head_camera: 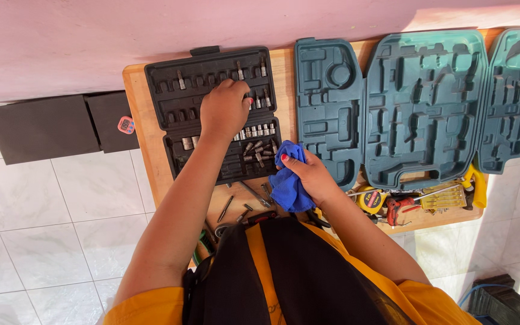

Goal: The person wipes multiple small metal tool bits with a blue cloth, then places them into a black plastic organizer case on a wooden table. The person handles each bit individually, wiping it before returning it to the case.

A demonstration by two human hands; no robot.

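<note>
Closest in, the right hand [315, 176] is bunched tight around a blue cloth [288, 180], keeping it wadded and off the table while the other hand works. Just beyond the cloth, loose bits and a tape measure [370, 198] lie scattered along the near edge of the wooden table [139, 114], within easy reach. Further out, the left hand [224, 109] stretches into the black socket case [170, 90], fingers curled down over a slot in the middle rows; what they pinch, I cannot tell. The sockets [259, 129] sit in moulded rows, so each has its place. To the right, the empty teal tool case [422, 102] lies spread open flat against the pink wall [151, 30].
</note>
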